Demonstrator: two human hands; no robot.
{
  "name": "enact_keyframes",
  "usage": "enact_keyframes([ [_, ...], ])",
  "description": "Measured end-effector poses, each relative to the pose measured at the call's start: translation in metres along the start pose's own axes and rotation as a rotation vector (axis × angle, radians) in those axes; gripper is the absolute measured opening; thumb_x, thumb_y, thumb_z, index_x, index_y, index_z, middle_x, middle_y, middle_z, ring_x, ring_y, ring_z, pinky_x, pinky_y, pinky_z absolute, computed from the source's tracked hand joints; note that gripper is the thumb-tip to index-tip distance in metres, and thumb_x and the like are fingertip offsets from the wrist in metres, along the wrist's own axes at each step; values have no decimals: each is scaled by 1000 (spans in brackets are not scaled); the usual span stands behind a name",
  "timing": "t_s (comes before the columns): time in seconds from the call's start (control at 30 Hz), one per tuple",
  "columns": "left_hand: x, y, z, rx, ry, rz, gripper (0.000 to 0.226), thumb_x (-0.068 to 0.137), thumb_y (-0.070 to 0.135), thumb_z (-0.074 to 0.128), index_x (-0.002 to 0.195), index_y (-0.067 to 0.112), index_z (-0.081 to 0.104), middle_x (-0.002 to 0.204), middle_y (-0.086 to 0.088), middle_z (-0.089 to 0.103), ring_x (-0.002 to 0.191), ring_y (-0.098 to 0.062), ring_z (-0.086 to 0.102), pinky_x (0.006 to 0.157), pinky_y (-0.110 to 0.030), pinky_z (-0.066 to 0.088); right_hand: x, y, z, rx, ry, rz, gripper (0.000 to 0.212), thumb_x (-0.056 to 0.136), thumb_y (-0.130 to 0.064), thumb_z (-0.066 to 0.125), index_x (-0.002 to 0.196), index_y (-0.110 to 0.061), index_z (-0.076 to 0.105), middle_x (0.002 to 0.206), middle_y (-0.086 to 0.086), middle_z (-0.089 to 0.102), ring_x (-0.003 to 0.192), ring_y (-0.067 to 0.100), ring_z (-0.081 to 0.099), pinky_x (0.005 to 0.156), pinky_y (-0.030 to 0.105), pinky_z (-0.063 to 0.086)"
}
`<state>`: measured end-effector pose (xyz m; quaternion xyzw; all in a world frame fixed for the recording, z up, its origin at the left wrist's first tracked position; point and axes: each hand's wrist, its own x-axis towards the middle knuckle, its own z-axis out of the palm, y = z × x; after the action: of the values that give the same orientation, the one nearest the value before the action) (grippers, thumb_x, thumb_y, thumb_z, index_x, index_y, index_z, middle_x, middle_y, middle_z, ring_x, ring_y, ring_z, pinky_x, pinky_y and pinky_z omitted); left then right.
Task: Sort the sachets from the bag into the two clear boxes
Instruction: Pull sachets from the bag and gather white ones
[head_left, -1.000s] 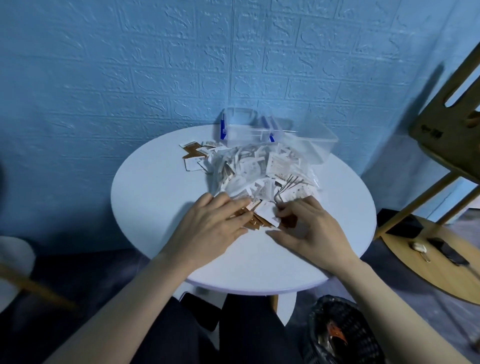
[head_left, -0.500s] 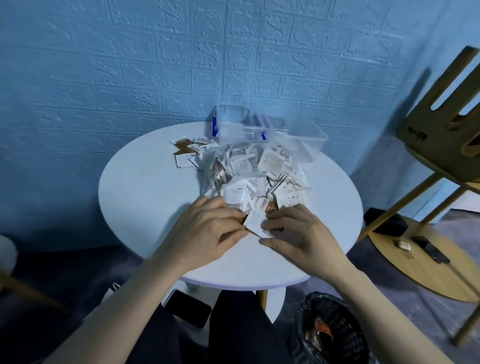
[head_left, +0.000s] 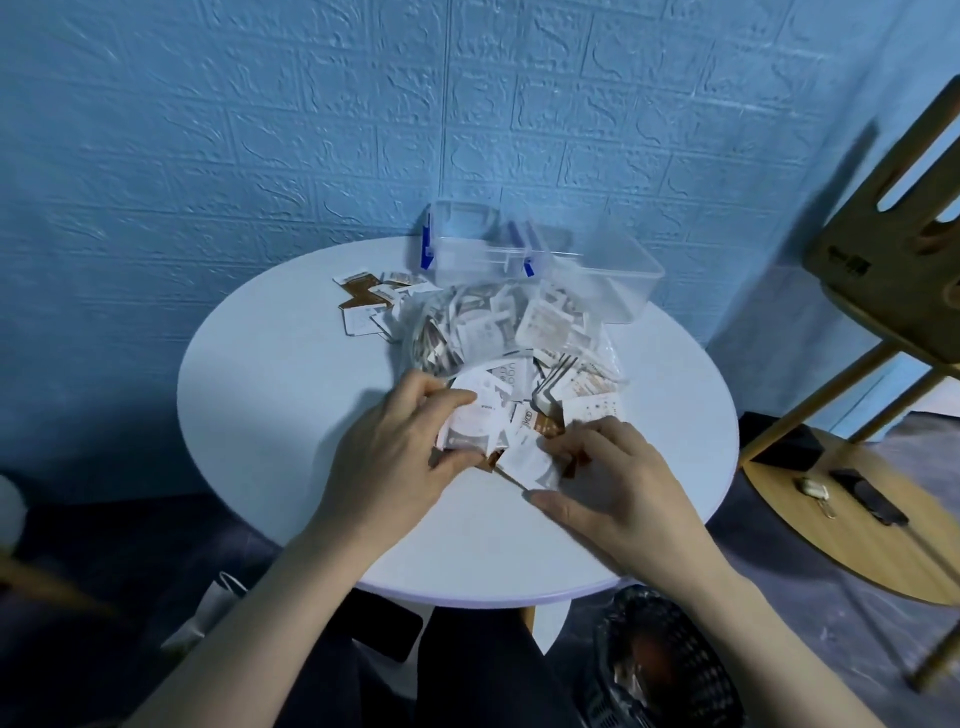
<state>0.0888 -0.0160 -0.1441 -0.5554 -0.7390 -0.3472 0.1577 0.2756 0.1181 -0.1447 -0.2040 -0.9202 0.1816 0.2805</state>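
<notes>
Both hands were down at the near end of the clear bag of sachets on the round white bench. The left hand had its fingers curled round a bunch of white sachets, thumb underneath. The right hand pinched a single white sachet against the benchtop, fingers bent over its edge. A few loose sachets lay at the bag's far left. The two clear boxes stood behind the bag, against the blue wall.
</notes>
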Motion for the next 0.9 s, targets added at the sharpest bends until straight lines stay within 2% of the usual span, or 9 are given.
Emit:
enact_keyframes([
  [0.1,-3,-6,-2,18,1,-27,49,66,39,85,108,18,71,102,1,59,76,-19,64,56,-24,43,2,1,-2,-56,10,39,46,75,-57,61,110,-28,65,107,-10,55,107,14,54,88,40,47],
  [0.17,-4,-8,-3,41,-11,1,47,66,40,84,105,17,73,101,1,61,78,-20,65,56,-26,46,2,2,-4,-86,31,72,44,74,-56,58,107,-29,65,105,-10,54,103,17,55,85,41,48],
  [0.23,-5,-10,-3,52,-23,21,45,66,38,85,103,17,74,100,0,63,78,-23,65,56,-31,51,3,4,-3,-115,64,97,37,75,-51,64,105,-29,64,104,-9,53,100,19,55,80,42,49],
  [0.33,-6,-13,-2,48,-16,29,43,66,37,85,103,19,75,101,1,64,81,-24,66,58,-34,54,4,3,0,-108,90,127,37,75,-47,66,108,-30,65,106,-9,50,99,19,56,78,41,51],
  [0.5,-4,-8,-3,-9,-14,-5,50,69,62,66,99,22,76,100,5,64,79,-18,63,59,-31,50,6,-6,4,-80,95,110,42,76,-50,66,112,-29,66,104,-10,49,94,13,54,71,31,49],
  [0.6,-1,-7,-1,-17,-22,-25,48,66,51,79,102,19,73,98,4,63,79,-20,64,59,-31,50,6,-10,8,-76,101,115,42,75,-48,74,112,-30,64,102,-10,49,90,11,53,65,26,45],
  [0.73,0,-5,-1,-25,-75,-84,63,62,44,86,117,19,66,103,5,59,75,-18,60,58,-29,46,7,-7,10,-47,78,163,53,71,-59,64,114,-30,66,100,-11,50,87,6,50,66,10,38],
  [0.87,0,-3,-4,-105,-107,-163,58,63,40,86,113,22,62,105,11,54,75,-7,48,61,-30,47,6,-5,3,0,90,165,34,78,-37,72,110,-25,70,97,-10,56,84,4,52,70,10,41],
  [0.9,0,-2,-5,-118,-103,-174,56,63,37,87,110,22,60,101,15,53,75,-5,48,61,-27,46,6,-5,2,12,94,163,30,79,-32,72,109,-25,70,96,-11,57,84,4,53,70,8,40],
])
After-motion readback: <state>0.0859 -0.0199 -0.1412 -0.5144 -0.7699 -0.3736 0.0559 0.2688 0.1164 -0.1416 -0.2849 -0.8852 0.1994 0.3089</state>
